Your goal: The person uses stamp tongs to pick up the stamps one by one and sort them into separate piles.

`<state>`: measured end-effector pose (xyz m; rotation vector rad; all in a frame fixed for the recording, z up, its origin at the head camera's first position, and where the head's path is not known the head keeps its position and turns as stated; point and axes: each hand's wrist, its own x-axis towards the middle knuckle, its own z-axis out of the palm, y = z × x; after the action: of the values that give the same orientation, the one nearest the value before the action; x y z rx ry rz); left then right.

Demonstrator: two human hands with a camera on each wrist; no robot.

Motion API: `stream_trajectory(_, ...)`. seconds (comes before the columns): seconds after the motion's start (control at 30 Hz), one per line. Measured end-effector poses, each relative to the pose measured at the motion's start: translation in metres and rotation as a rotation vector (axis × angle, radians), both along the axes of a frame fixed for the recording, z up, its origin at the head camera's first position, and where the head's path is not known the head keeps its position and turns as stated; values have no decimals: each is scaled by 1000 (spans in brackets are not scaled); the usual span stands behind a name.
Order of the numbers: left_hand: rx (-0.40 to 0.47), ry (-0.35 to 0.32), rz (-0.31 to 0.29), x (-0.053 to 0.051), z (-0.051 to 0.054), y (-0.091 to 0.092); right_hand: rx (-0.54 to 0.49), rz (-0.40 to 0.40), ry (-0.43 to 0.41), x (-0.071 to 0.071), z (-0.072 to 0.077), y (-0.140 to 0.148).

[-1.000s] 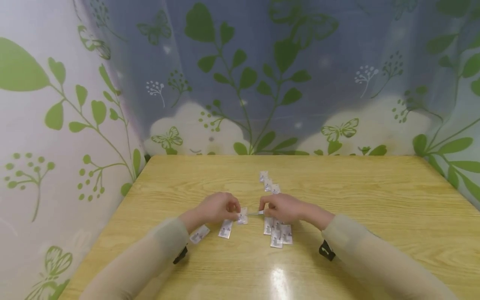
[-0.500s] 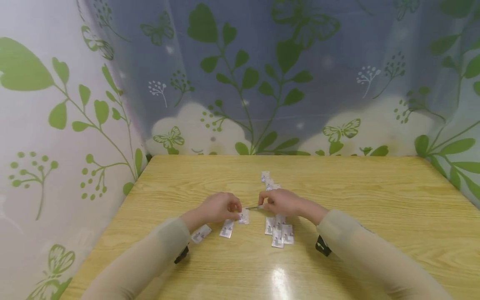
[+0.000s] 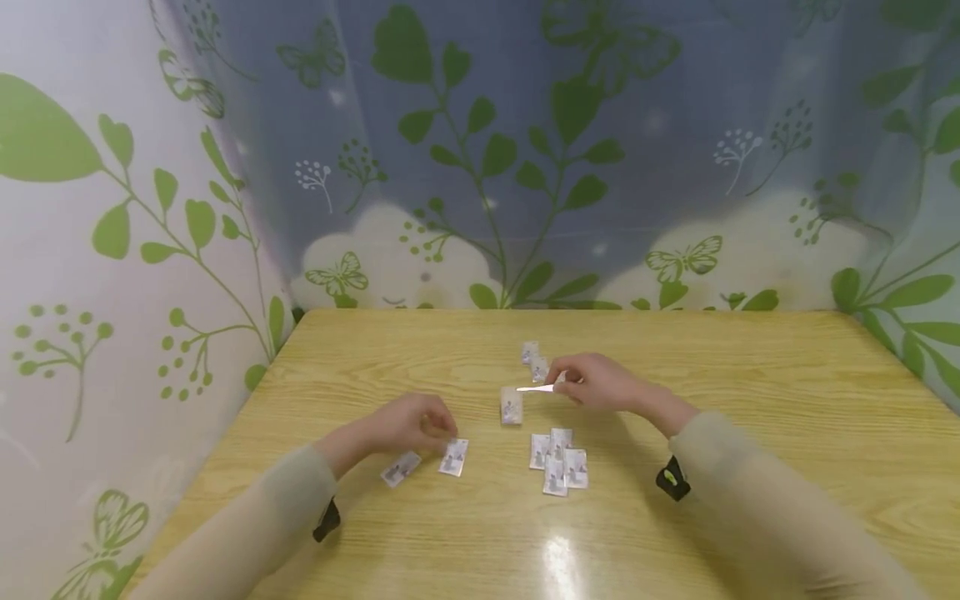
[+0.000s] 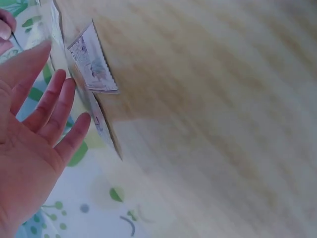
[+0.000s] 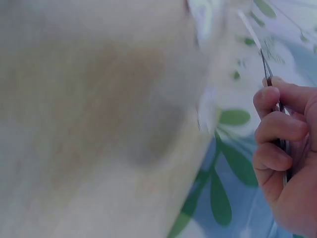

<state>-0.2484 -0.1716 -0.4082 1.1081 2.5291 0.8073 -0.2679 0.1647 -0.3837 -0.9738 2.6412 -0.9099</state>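
Note:
In the head view my right hand [image 3: 596, 382] grips metal tweezers [image 5: 266, 67], which show as a bright strip. Their tips meet the top edge of a small pale printed sachet [image 3: 512, 406]; in the right wrist view a thin white strip [image 5: 251, 29] extends from the tips. My left hand [image 3: 408, 423] holds nothing, its fingers loosely spread in the left wrist view. It hovers beside a sachet [image 3: 453, 457], and another sachet [image 3: 401, 468] lies tilted below the left hand.
Several sachets form an overlapping cluster [image 3: 557, 463] right of centre. Two more [image 3: 530, 352] lie farther back, where the right hand may hide another. The wooden table [image 3: 720, 358] meets a leaf-patterned curtain [image 3: 480, 167] at its back edge.
The sachet by my left fingers has shifted right and away with the tweezers. My right hand has moved right and farther back; my left hand has let go and drawn back left.

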Motion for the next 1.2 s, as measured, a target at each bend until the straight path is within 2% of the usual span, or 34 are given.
stream_trajectory(0.07, 1, -10, -18, 2, -1, -2, -13, -21, -18, -4, 9, 9)
stream_trajectory(0.13, -9, 10, -38, 2, -2, -3, -20, -39, -23, -9, 17, 18)
stream_trajectory(0.33, -67, 67, -38, 4, -1, -3, -15, -99, -37, -24, 32, 39)
stream_trajectory(0.47, -77, 63, -31, 5, 1, -2, -26, -101, -66, -32, 31, 50)
stream_trajectory(0.73, -76, 64, -20, 6, -1, 0, -73, -122, -175, -51, 21, 68)
stream_trajectory(1.2, -79, 45, 2, 9, -2, -1, -20, -41, -88, -69, 13, 63)
